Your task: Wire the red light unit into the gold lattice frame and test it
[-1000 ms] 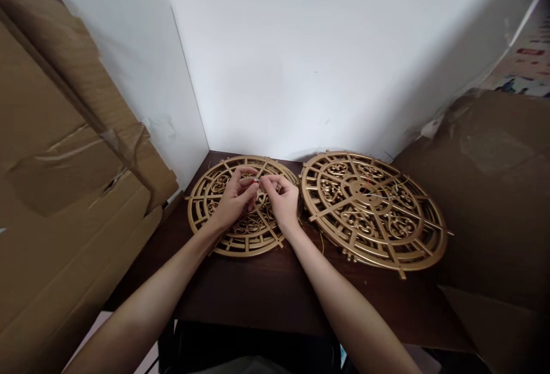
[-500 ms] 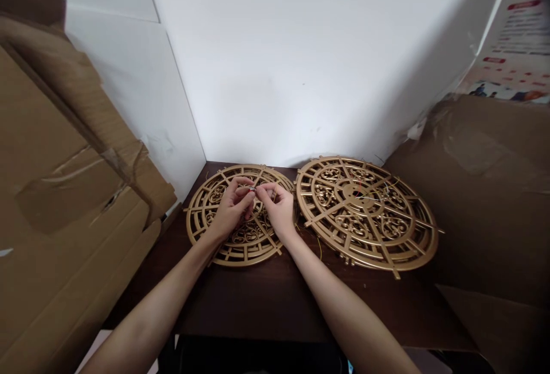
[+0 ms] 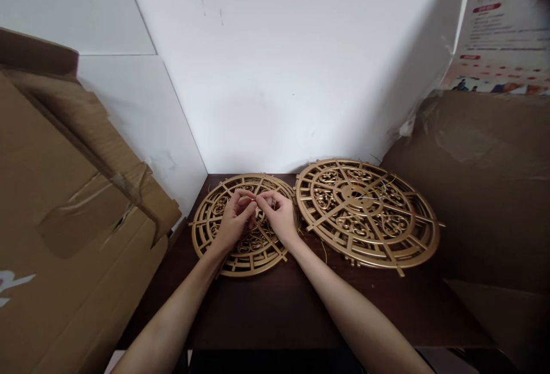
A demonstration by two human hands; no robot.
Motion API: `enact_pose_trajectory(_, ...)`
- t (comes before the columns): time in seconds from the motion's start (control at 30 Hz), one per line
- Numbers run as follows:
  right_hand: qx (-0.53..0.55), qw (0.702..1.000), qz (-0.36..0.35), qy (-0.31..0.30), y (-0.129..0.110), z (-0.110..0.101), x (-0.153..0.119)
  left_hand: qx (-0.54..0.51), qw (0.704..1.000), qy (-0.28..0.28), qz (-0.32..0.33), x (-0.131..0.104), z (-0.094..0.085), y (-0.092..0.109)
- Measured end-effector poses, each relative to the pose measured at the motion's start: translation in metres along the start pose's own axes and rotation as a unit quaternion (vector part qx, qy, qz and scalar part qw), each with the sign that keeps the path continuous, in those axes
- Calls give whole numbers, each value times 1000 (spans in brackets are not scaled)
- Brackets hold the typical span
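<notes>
Both hands meet above a stack of round, gold openwork ornamental panels (image 3: 249, 272). My left hand (image 3: 234, 222) is closed in a pinch, thumb against fingers. Right beside it, my right hand (image 3: 278, 216) pinches too, the fingertips of both hands nearly touching. A tiny reddish bit shows between the fingertips, too small to name. To the right lies a second stack of similar gold panels (image 3: 364, 204), with thin red, white and yellow wires around its centre hole.
A brown cardboard box (image 3: 103, 191) stands at the left and another cardboard piece (image 3: 481, 191) at the right. A white wall (image 3: 275, 76) closes off the back of the dark table (image 3: 258, 317). One yellow wire (image 3: 325, 254) curls between the stacks.
The camera view has shifted slightly, so the panels and hands sit a little lower. Both hands stay pinched together over the left stack; the small item between them shows less.
</notes>
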State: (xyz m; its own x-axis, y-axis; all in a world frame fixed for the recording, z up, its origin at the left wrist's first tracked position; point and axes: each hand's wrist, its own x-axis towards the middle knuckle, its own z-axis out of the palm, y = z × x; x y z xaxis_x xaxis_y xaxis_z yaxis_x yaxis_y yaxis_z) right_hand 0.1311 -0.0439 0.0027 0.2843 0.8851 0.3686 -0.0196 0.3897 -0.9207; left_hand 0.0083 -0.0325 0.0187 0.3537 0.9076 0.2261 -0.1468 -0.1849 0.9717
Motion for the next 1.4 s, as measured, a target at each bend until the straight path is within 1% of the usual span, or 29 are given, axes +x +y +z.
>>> enact_pose_trajectory(0.23,-3,1000,0,-4,5,0,1,-1,1000,6,-8,-2,2,3)
enact_pose_trajectory(0.47,7,1000,-2,-7,6,0,1,-5,1000,-4,2,-1,1,1)
enact_pose_trajectory(0.67,-5,1000,3,-13,4,-2,1,-7,1000,-7,5,1,-2,-3)
enact_pose_trajectory(0.73,-24,999,-16,-15,2,-3,1,-15,1000,-4,3,2,-2,-3)
enact_pose_trajectory(0.8,-61,996,-64,-11,-1,-4,0,-28,1000,13,4,2,-2,-3)
enact_pose_trajectory(0.87,-99,989,-111,6,-5,-5,-1,-40,998,47,14,4,-3,-4)
enact_pose_trajectory(0.93,-112,985,-129,22,-9,-5,-4,-46,995,89,27,5,-5,-5)
enact_pose_trajectory(0.97,-107,986,-126,18,-10,-5,-6,-50,993,106,33,6,-6,-5)
enact_pose_trajectory(1.0,-93,989,-117,7,-12,-5,-8,-56,990,121,37,8,-7,-6)
enact_pose_trajectory(1.03,-73,993,-95,-18,-12,-5,-10,-68,988,135,38,9,-8,-7)
enact_pose_trajectory(1.1,-18,996,-29,-86,-12,-4,-13,-101,981,162,27,12,-11,-7)
enact_pose_trajectory(1.13,13,992,11,-122,-11,-4,-15,-119,977,177,17,13,-13,-8)
enact_pose_trajectory(1.2,76,977,84,-183,-10,-3,-16,-152,967,205,-7,15,-17,-7)
enact_pose_trajectory(1.27,137,956,132,-225,-8,-3,-15,-177,961,212,-25,17,-21,-5)
enact_pose_trajectory(1.33,194,936,154,-248,-8,-4,-14,-199,957,208,-49,18,-24,-3)
enact_pose_trajectory(1.4,236,924,166,-252,-7,-6,-12,-216,952,203,-76,19,-26,-2)
